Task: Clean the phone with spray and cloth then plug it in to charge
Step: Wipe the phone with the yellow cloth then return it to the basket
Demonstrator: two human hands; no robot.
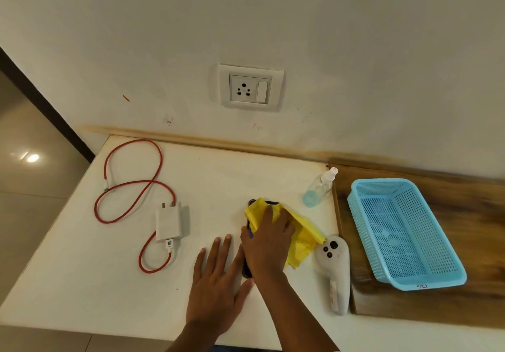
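Note:
A dark phone (247, 268) lies flat on the white table (109, 283), mostly hidden under a yellow cloth (303, 238) and my right hand (266, 245). My right hand presses the cloth down on the phone. My left hand (216, 283) lies flat on the table with fingers spread, its thumb side against the phone's left edge. A small clear spray bottle (318, 189) with a white nozzle lies on its side to the upper right. A white charger (168, 223) with a red cable (131, 182) rests to the left. A wall socket (250, 88) is above the table.
A white phone case (336, 272) lies camera side up right of the cloth. A blue perforated plastic basket (404, 231) sits on a wooden board (478, 209) at the right. The table's left edge drops to a tiled floor (27, 187).

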